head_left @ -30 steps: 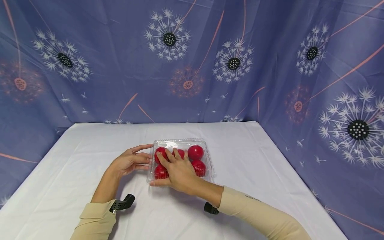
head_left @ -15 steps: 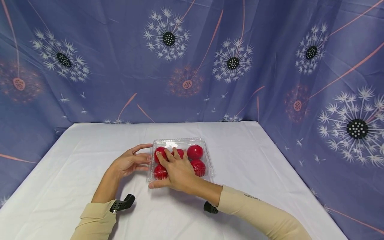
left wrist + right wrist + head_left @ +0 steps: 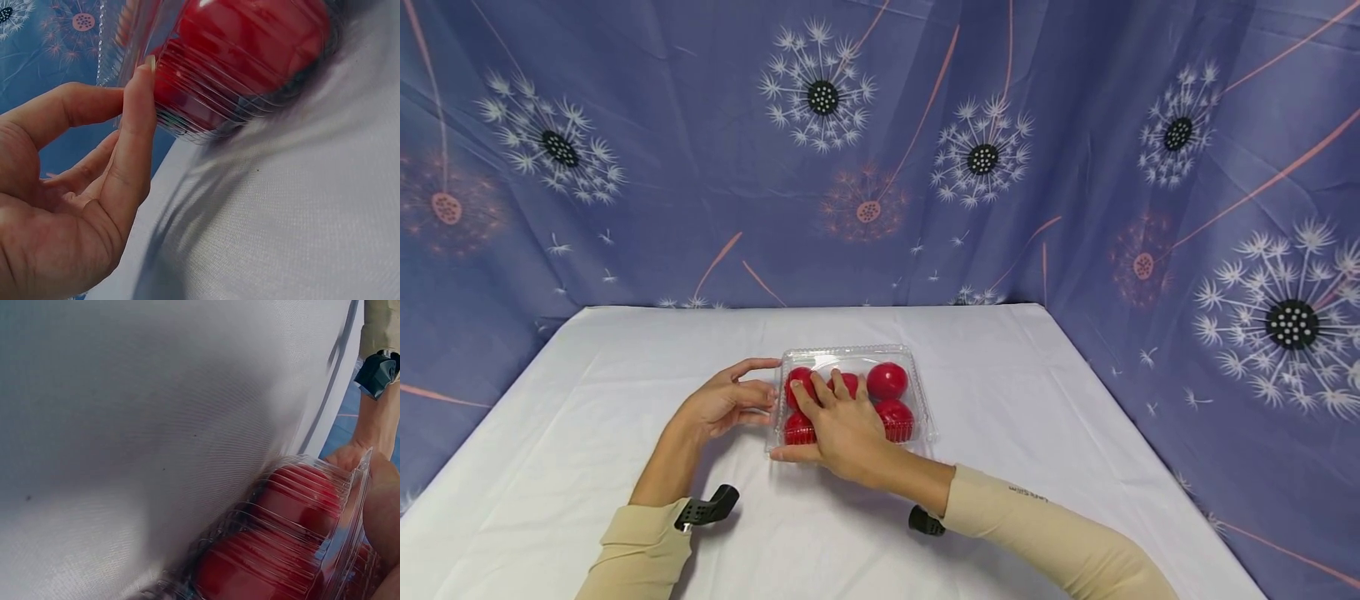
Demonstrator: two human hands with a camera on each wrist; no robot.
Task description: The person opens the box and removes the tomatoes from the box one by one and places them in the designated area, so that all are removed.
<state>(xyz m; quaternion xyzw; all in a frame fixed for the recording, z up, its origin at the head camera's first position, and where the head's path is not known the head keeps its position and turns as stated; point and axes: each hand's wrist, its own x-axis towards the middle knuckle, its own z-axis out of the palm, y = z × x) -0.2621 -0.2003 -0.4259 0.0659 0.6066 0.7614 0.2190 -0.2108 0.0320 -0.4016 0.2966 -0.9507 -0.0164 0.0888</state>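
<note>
A clear plastic clamshell box (image 3: pixel 919 375) with a ribbed wall sits on the white cloth. Inside are several glossy red round fruits (image 3: pixel 887 381), whose exact kind I cannot tell. My right hand (image 3: pixel 848 425) lies spread across the lid, fingertips pressing its top and the thumb along the near left rim; it hides part of the fruits. At the left side, my left hand (image 3: pixel 718 404) pinches the box's rim with bent fingers. In the left wrist view one fingertip (image 3: pixel 140 94) touches the rim close to the ribbed wall. The lid lies down over the fruits.
The white-covered table (image 3: pixel 1015 400) extends around the box, with its far edge near a blue dandelion-print curtain (image 3: pixel 700 167). More curtain hangs at both sides. Black wrist-camera mounts (image 3: pixel 707 507) sit at both sleeve cuffs.
My right hand has shifted very slightly left, and its thumb is a little higher along the near rim. The left hand and the box stay almost where they were.
</note>
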